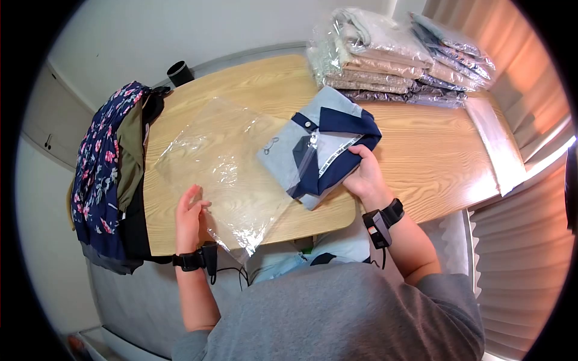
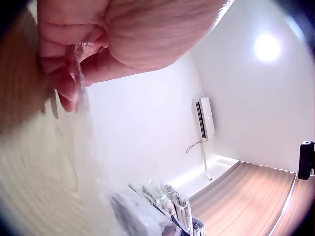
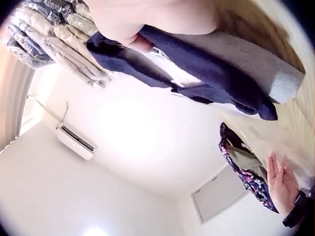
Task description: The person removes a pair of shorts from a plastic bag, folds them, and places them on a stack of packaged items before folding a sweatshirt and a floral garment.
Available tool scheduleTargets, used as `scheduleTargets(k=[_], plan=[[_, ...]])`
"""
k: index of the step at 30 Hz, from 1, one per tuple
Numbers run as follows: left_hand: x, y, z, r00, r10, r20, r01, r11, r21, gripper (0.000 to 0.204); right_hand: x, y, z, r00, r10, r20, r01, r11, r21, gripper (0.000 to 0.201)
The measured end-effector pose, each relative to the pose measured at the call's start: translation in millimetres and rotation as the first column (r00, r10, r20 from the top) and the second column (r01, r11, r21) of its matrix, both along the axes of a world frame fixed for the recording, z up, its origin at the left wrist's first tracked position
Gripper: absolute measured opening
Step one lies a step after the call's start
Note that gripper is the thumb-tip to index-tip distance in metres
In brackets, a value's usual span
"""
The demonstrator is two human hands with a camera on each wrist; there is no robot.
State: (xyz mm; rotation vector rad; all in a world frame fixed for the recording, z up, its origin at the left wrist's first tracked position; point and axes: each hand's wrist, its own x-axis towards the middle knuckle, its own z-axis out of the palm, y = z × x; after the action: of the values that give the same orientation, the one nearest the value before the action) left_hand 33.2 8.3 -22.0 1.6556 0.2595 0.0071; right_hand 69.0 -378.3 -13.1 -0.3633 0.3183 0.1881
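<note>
A folded polo-style shirt [image 1: 280, 144], light grey-blue with a navy collar [image 1: 343, 122], lies tilted near the table's right front edge. My right hand [image 1: 366, 175] grips its near right side, the thumb over the collar by a white band of lettering. In the right wrist view the hand [image 3: 162, 17] is at the navy collar [image 3: 211, 69]. Left of the shirt, a clear plastic bag [image 1: 211, 159] is spread flat, one side overlapping the shirt in the head view. My left hand [image 1: 189, 219] pinches the bag's near left edge; the left wrist view shows film between thumb and fingers [image 2: 66, 86].
Bagged folded clothes [image 1: 385, 60] are stacked at the back right of the wooden table [image 1: 421, 156]. A flat plastic packet [image 1: 495, 144] lies on the right end. Loose garments [image 1: 105, 162], one floral, hang over the left edge. A black cylinder [image 1: 179, 73] stands behind.
</note>
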Motion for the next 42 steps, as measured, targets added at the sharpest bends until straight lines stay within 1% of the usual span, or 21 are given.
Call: scheduleTargets(k=[3,5,7,8,9,10,11,12,13,15,17,18,21,25,27,29,31,32,35,37,42], plan=[[18.3,-7.9,-0.7,1.0,-0.018,0.019,0.018,1.0,0.002,0.046,-6.4,-30.7,13.5,0.994,-0.081,0.068,0.079,0.996,0.032,0.042],[29.6,-14.0,3.5,0.999,-0.004,0.038,0.003,1.0,0.015,0.046,-15.3,-64.3,15.4,0.981,-0.145,0.132,0.15,0.988,-0.032,0.04],[38.3,-21.6,12.8,0.998,-0.066,0.019,0.065,0.998,0.026,0.048,-21.0,-105.5,7.1,0.955,-0.226,0.194,0.247,0.965,-0.093,0.038],[44.2,-20.5,15.4,0.992,-0.099,-0.073,0.104,0.992,0.066,0.048,-28.8,-117.7,13.7,0.943,-0.276,0.185,0.302,0.944,-0.135,0.039],[49.8,-18.9,10.0,0.993,-0.089,-0.078,0.095,0.993,0.065,0.048,-38.5,-129.5,19.3,0.942,-0.251,0.223,0.278,0.956,-0.098,0.041],[54.9,-17.2,-1.4,0.99,-0.049,0.136,-0.012,0.909,0.416,0.048,-46.4,-143.1,18.7,0.932,-0.25,0.263,0.277,0.958,-0.071,0.043],[56.0,-15.8,-8.9,0.938,-0.089,0.336,-0.179,0.705,0.686,0.048,-54.4,-152.4,17.3,0.921,-0.251,0.299,0.276,0.96,-0.045,0.045],[47.7,-23.9,6.6,0.904,-0.149,0.401,-0.235,0.611,0.756,0.047,-64.0,-154.0,21.2,0.92,-0.229,0.319,0.255,0.966,-0.041,0.047],[37.3,-34.2,18.0,0.91,-0.14,0.391,-0.232,0.609,0.758,0.047,-73.1,-154.8,25.8,0.918,-0.206,0.339,0.233,0.972,-0.039,0.048],[16.2,-57.5,31.0,0.859,-0.476,0.19,0.042,0.435,0.899,0.045,-85.8,-148.9,29.0,0.926,-0.157,0.342,0.155,0.987,0.032,0.051],[-5.9,-82.7,30.2,0.821,-0.57,0.027,0.219,0.358,0.908,0.044,-91.8,-130.5,31.7,0.942,-0.114,0.317,0.105,0.993,0.046,0.053],[-12.4,-87.5,23.0,0.801,-0.598,-0.022,0.239,0.286,0.928,0.045,-93.0,-120.3,31.0,0.95,-0.084,0.3,0.074,0.996,0.045,0.054],[-19.1,-94.8,15.7,0.8,-0.598,-0.054,0.288,0.303,0.908,0.046,-93.4,-89.4,25.6,0.974,0.012,0.226,-0.029,0.997,0.072,0.056],[-13.1,-87.1,0.0,0.807,-0.585,0.082,0.145,0.331,0.932,0.052,-91.6,-49.0,26.2,0.959,0.172,0.227,-0.213,0.962,0.173,0.061],[-9.0,-86.3,3.6,0.814,-0.575,0.077,0.136,0.317,0.939,0.053,-89.9,-35.9,26.2,0.943,0.254,0.216,-0.303,0.924,0.235,0.061],[-2.7,-85.3,6.0,0.82,-0.568,0.07,0.13,0.304,0.944,0.053,-86.6,-21.2,28.9,0.95,0.276,0.147,-0.303,0.928,0.218,0.058],[4.6,-84.2,6.3,0.817,-0.562,0.128,0.102,0.36,0.927,0.055,-81.2,-14.3,19.9,0.931,0.359,0.066,-0.364,0.902,0.233,0.06],[6.6,-84.2,11.0,0.79,-0.583,0.187,0.074,0.393,0.916,0.054,-80.2,-9.0,19.3,0.926,0.373,0.056,-0.377,0.91,0.172,0.061],[13.9,-85.3,21.8,0.767,-0.594,0.245,0.004,0.385,0.923,0.063,-75.2,2.5,6.5,0.905,0.425,0.006,-0.423,0.898,0.125,0.06],[12.6,-89.1,31.1,0.751,-0.6,0.277,-0.023,0.394,0.919,0.065,-71.2,9.1,2.8,0.852,0.524,0.019,-0.513,0.825,0.239,0.058],[12.0,-90.9,37.9,0.715,-0.614,0.336,-0.058,0.427,0.902,0.069,-62.4,28.8,-6.5,0.835,0.54,-0.105,-0.525,0.84,0.137,0.043]])
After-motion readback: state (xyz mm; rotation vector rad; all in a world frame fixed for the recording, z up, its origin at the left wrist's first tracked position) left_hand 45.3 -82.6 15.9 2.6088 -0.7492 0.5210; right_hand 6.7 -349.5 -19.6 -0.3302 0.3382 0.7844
